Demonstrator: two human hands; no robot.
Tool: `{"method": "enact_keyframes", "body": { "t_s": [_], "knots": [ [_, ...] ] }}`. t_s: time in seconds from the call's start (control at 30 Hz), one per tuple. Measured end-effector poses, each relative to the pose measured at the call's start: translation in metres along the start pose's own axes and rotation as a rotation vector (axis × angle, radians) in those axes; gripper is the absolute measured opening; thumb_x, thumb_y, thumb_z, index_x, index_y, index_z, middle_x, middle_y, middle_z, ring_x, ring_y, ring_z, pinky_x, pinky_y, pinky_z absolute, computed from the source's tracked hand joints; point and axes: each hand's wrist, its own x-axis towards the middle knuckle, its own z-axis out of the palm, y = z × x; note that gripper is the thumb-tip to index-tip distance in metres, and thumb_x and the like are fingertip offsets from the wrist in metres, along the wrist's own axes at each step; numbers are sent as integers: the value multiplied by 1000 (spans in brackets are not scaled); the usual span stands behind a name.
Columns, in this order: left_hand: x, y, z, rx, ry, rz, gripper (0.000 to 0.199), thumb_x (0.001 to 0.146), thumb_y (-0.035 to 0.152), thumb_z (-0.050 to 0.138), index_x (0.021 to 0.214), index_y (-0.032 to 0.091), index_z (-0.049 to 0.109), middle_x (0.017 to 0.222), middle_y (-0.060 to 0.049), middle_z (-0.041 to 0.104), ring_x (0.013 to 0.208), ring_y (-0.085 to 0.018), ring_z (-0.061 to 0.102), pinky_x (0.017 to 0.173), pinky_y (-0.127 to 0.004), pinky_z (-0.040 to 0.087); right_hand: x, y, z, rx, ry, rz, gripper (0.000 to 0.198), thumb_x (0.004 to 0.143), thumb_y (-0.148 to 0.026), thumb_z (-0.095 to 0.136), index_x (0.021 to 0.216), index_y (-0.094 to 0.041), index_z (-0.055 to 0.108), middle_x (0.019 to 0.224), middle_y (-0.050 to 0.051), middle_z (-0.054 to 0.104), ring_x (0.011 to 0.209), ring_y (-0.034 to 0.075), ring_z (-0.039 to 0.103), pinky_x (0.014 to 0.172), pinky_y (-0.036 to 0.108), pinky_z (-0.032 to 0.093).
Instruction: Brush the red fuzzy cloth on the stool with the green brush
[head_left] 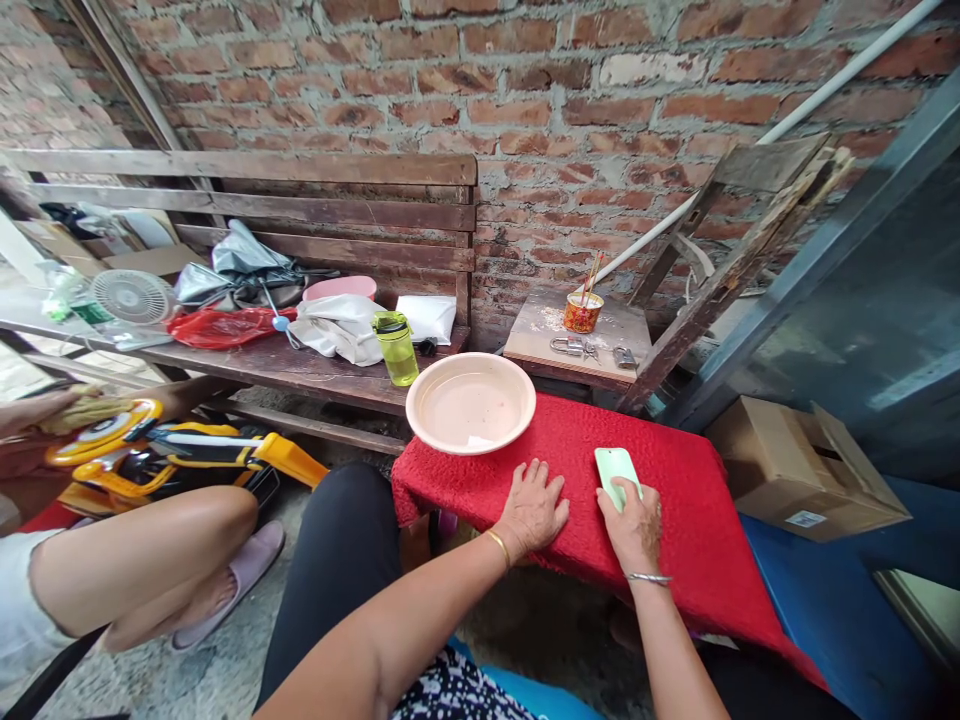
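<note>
My left hand (pixel 531 508) lies flat on a red cloth (pixel 682 500) that covers a low table or bench, its fingers a little apart. My right hand (pixel 634 520) grips a pale green, flat block with rounded corners (pixel 616 465) and rests it on the same cloth; its underside is hidden, so I cannot tell its exact kind. Ahead of my left hand, a pale pink basin (pixel 471 445) holds clear water, with a small whitish patch in it. The basin stands at the cloth's far left corner.
On the wooden bench (pixel 337 360) are a green water bottle (pixel 397 350), white cloth, a red bag and a small fan (pixel 133 297). Padlocks (pixel 568 346) and an incense cup (pixel 583 312) sit on a board. A cardboard box (pixel 806 470) stands right; another person sits left by a yellow toy vehicle (pixel 289 458).
</note>
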Motion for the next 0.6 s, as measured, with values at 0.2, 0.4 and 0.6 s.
{"method": "enact_keyframes", "body": {
  "t_s": [0.2, 0.4, 0.6],
  "knots": [
    [0, -1, 0, 6, -7, 6, 38, 93, 40, 56, 124, 19, 62, 136, -17, 56, 131, -34, 47, 110, -54, 34, 0, 0, 0, -5, 2, -11, 47, 88, -58, 47, 102, -18, 69, 90, 12, 54, 89, 29, 48, 80, 42, 43],
    [1, -1, 0, 6, -10, 7, 38, 92, 40, 57, 124, 19, 62, 136, -17, 56, 131, -34, 48, 110, -54, 34, 0, 2, 0, -3, 1, -15, 49, 88, -60, 47, 102, -19, 69, 92, 13, 54, 91, 29, 49, 83, 44, 43],
    [1, -2, 2, 0, -11, 4, 38, 92, 40, 57, 124, 19, 63, 136, -17, 56, 131, -34, 48, 110, -54, 35, -2, 4, -3, 33, -60, -1, 51, 87, -61, 45, 104, -20, 69, 91, 10, 52, 89, 29, 50, 83, 43, 45]
  ]
}}
